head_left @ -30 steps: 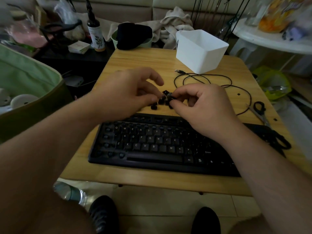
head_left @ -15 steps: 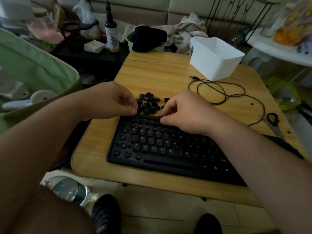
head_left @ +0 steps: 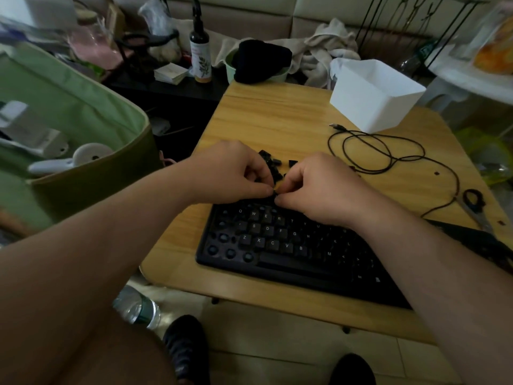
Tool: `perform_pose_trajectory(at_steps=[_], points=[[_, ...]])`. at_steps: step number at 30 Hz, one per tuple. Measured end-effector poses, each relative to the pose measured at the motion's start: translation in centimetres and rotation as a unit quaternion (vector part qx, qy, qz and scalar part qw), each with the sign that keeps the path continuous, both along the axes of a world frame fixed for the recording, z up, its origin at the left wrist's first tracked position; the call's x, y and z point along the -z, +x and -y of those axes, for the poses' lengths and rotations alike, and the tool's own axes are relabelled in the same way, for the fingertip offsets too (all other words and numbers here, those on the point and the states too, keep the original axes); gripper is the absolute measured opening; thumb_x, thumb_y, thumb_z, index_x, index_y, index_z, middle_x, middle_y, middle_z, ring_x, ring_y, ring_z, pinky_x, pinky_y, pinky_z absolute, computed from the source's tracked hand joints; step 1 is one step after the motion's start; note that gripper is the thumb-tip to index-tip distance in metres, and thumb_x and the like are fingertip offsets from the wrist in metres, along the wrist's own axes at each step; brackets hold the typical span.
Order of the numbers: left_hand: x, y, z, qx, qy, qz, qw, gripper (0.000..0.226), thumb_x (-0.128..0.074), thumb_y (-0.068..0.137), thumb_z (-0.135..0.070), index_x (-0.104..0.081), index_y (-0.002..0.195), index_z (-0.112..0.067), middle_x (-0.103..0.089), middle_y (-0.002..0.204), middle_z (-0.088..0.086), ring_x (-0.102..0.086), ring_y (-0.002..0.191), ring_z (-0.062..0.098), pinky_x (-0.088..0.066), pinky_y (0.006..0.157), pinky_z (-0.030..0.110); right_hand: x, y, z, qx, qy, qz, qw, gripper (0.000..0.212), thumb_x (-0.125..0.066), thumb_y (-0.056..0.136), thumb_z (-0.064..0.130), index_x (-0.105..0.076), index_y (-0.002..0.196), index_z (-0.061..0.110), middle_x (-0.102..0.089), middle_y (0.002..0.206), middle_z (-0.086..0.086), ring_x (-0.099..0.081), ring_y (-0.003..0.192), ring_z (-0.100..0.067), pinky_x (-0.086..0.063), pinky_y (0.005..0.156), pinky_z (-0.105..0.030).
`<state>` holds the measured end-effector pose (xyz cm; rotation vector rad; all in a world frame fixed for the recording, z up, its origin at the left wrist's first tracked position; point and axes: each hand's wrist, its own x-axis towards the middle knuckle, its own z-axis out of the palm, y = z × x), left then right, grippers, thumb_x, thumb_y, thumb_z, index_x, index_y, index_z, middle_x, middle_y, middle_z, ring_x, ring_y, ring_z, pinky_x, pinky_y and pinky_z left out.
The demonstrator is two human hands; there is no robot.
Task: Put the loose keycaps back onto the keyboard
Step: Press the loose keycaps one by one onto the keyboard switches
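a small keycap, pinched at the keyboard's far edge

the left hand point(head_left: 236, 173) and right hand point(head_left: 319, 187) meet at the far edge of the keyboard point(head_left: 291, 245), fingers curled, their tips pinching what looks like one small keycap point(head_left: 275, 193) between them. it is too dark and too small to tell which hand truly holds it. the pile of loose keycaps point(head_left: 273, 165) lies on the tabletop point(head_left: 277, 115) just beyond the hands, partly hidden by them.

what could go wrong, as a judgement: the cap could slip from the fingertips and drop into the pile or off the left edge to the floor. pressed on tilted or turned the wrong way, it would likely not seat, and forcing it could harm the stem. the bare round sockets at the keyboard's near left look alike, so a cap could end up in the wrong place. low light makes the legends hard to read.

the tabletop is pale wood. a white box point(head_left: 374, 95) stands at its far right, a black cable point(head_left: 388, 151) loops beside it, and scissors point(head_left: 474, 204) lie at the right edge. a green bag point(head_left: 69, 120) sits to the left, a water bottle point(head_left: 137, 308) lies on the tiled floor, and a sofa with cloths stands beyond.
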<state>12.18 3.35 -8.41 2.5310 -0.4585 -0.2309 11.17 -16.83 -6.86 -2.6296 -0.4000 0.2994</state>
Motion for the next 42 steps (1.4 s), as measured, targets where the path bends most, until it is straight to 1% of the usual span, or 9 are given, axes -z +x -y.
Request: perform_pose_trajectory(at_steps=[3,8,16,21,24,29,33,38,42], points=[[0.12,0.06,0.19,-0.006,-0.003,0.002,1.000,0.007,-0.077,0.088,-0.046,-0.078,0.091,-0.039,-0.064,0.069,-0.013,-0.057,0.065,-0.003,-0.044,0.061,0.020,0.26,0.03,-0.09,0.008,0.012,0.007,1.000,0.008,-0.085,0.080,0.035,-0.079,0.076,0.030,-0.071,0.070,0.013,-0.065,0.069,-0.004,-0.050,0.060,-0.025],[0.37,0.15,0.23,-0.018,-0.023,-0.010,1.000,0.006,-0.079,0.087,-0.046,-0.079,0.088,-0.040,-0.065,0.068,-0.021,-0.057,0.065,-0.007,-0.041,0.057,0.012,0.20,0.07,-0.03,0.012,0.016,0.005,1.000,0.009,-0.085,0.079,0.032,-0.078,0.074,0.031,-0.070,0.071,0.013,-0.065,0.069,-0.004,-0.046,0.057,-0.022],[0.24,0.12,0.59,-0.021,-0.025,-0.010,0.999,0.007,-0.082,0.086,-0.042,-0.079,0.084,-0.036,-0.065,0.065,-0.012,-0.055,0.057,-0.002,-0.040,0.050,0.010,-0.08,-0.11,-0.31,-0.011,-0.029,0.022,0.999,0.005,-0.080,0.083,0.034,-0.079,0.080,0.030,-0.069,0.074,0.011,-0.063,0.069,-0.005,-0.045,0.054,-0.022],[0.05,0.03,0.79,-0.037,-0.042,-0.041,0.998,0.006,-0.081,0.087,-0.041,-0.080,0.086,-0.035,-0.065,0.061,-0.020,-0.056,0.057,-0.006,-0.043,0.058,0.017,0.09,-0.07,-0.23,0.003,-0.015,0.012,1.000,0.005,-0.081,0.084,0.035,-0.079,0.080,0.031,-0.066,0.071,0.013,-0.060,0.065,-0.002,-0.038,0.050,-0.019],[0.00,0.05,0.71,-0.048,-0.064,-0.059,0.995,0.008,-0.081,0.087,-0.042,-0.080,0.086,-0.034,-0.066,0.062,-0.021,-0.056,0.058,-0.007,-0.043,0.060,0.019,0.48,-0.12,-0.17,0.017,0.007,0.016,1.000,0.006,-0.081,0.084,0.034,-0.079,0.080,0.031,-0.068,0.074,0.015,-0.060,0.069,0.001,-0.039,0.054,-0.019],[0.00,0.14,0.62,-0.054,-0.069,-0.073,0.993,0.007,-0.082,0.087,-0.040,-0.081,0.086,-0.033,-0.066,0.062,-0.020,-0.056,0.058,-0.007,-0.040,0.053,0.010,0.83,-0.33,-0.08,0.023,0.029,0.019,0.999,0.003,-0.082,0.084,0.032,-0.080,0.083,0.030,-0.066,0.072,0.015,-0.059,0.069,0.001,-0.039,0.057,-0.020],[0.12,0.11,0.60,-0.050,-0.064,-0.079,0.994,0.007,-0.081,0.088,-0.039,-0.080,0.086,-0.033,-0.064,0.060,-0.019,-0.054,0.055,-0.006,-0.040,0.055,0.013,0.65,-0.58,-0.35,0.016,0.006,0.032,0.999,0.003,-0.080,0.085,0.031,-0.079,0.083,0.030,-0.067,0.076,0.015,-0.060,0.073,-0.001,-0.043,0.058,-0.019],[0.24,0.07,0.58,-0.048,-0.073,-0.091,0.992,0.007,-0.081,0.090,-0.037,-0.080,0.089,-0.030,-0.064,0.059,-0.018,-0.053,0.054,-0.007,-0.037,0.049,0.005,0.45,-0.62,-0.79,0.003,-0.037,0.050,0.998,0.005,-0.074,0.087,0.028,-0.078,0.084,0.029,-0.067,0.083,0.010,-0.060,0.074,-0.005,-0.049,0.057,-0.020],[0.08,0.03,0.38,-0.058,-0.095,-0.094,0.989,0.004,-0.078,0.092,-0.035,-0.081,0.092,-0.031,-0.066,0.062,-0.017,-0.055,0.057,-0.008,-0.043,0.059,0.013,0.50,-0.25,-0.53,0.017,-0.008,0.044,0.999,0.002,-0.075,0.088,0.030,-0.077,0.087,0.029,-0.065,0.078,0.013,-0.061,0.074,-0.007,-0.043,0.057,-0.021]])
